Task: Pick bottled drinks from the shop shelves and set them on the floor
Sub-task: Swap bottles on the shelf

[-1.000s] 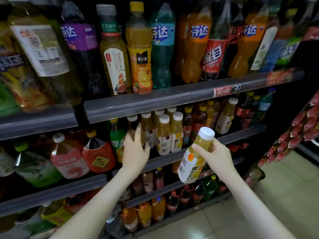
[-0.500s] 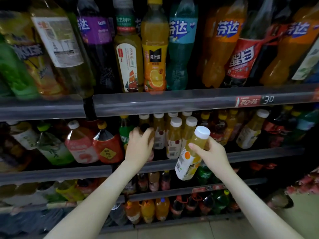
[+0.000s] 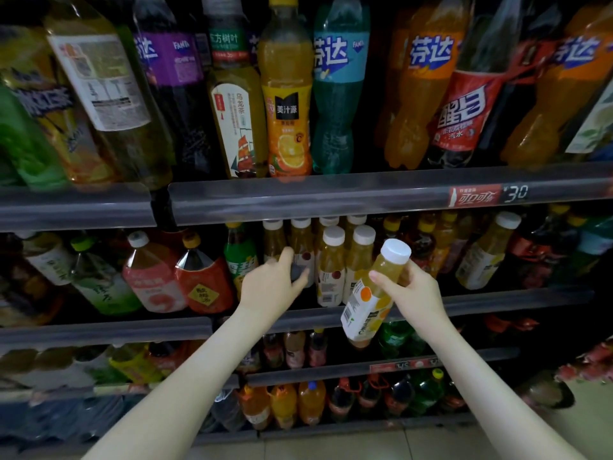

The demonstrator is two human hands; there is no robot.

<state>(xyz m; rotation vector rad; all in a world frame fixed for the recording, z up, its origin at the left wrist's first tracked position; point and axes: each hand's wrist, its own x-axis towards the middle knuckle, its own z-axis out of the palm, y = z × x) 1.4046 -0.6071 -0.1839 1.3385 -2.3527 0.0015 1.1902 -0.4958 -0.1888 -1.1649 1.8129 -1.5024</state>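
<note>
Lots here you just can't see properly. The big bottles on the top shelf (image 3: 331, 197) get cut off at the neck by the upper edge of the frame, and the ones at the upper left are so smeared the labels don't read. The lowest shelves sit in deep shadow, so down there it's just orange and dark bottle shapes (image 3: 285, 405). There's a red blur (image 3: 590, 363) at the right edge that I can't name.

The left hand (image 3: 272, 283) is in at the middle shelf (image 3: 497, 301), about the centre of the frame. It's among the row of white-capped juice bottles (image 3: 331, 267), with a green Sprite bottle (image 3: 240, 262) just to its left. Its fingers curl over a dark grey object (image 3: 297, 272) with the thumb on the near side, so it's clamped on that. The hand covers most of it though, and I honestly can't tell what it is.

The right hand (image 3: 414, 290) is right of centre, out in front of the shelves, gripping a juice bottle (image 3: 366, 303) round the shoulder just below its white cap (image 3: 395, 251). The thumb lies across the front and the fingers wrap round the far side, mostly hidden. The bottle is tilted, cap up and to the right, base down to the left, and its lower end overlaps the middle shelf's rail in the picture. It's held up in the air, well above the pale tiled floor (image 3: 331, 446) along the bottom of the frame.

Both bare forearms come up from the bottom edge. The hands are near each other but apart.
</note>
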